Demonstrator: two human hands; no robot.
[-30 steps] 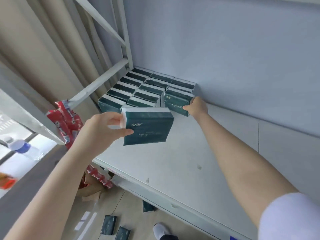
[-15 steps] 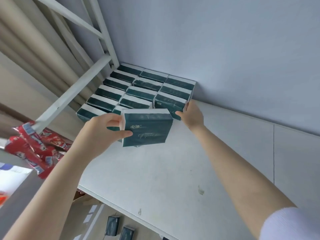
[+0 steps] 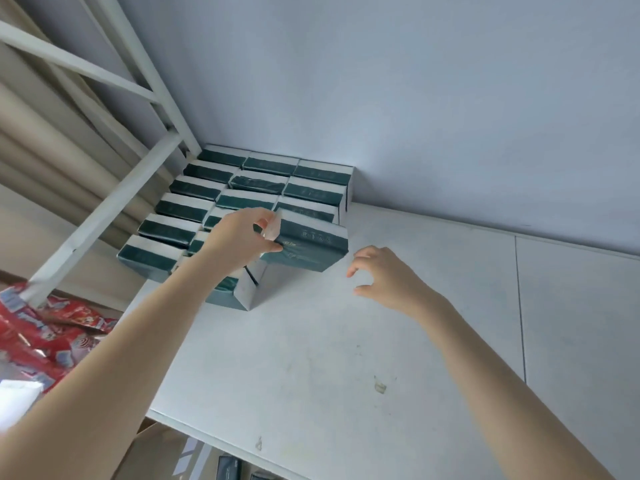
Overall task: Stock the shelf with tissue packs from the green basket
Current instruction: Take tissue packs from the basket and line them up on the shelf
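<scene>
The left hand [image 3: 242,237] pinches one dark green, white-edged wrapped tissue pack [image 3: 308,249] by its end, just in front of the right column on the white shelf board [image 3: 329,358]. The right hand [image 3: 384,275] hovers nearby, loosely curled and holding nothing. The pack is best lowered flat and pressed flush against that column. The stocked packs [image 3: 311,194] number roughly fifteen, in three columns, some hidden by the arm.

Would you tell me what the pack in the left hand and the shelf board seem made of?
Pack: probably thin plastic film, glossy; it shines and crinkles at the pinched end. Shelf board: likely painted metal or laminate, matt white, scuffed.
</scene>
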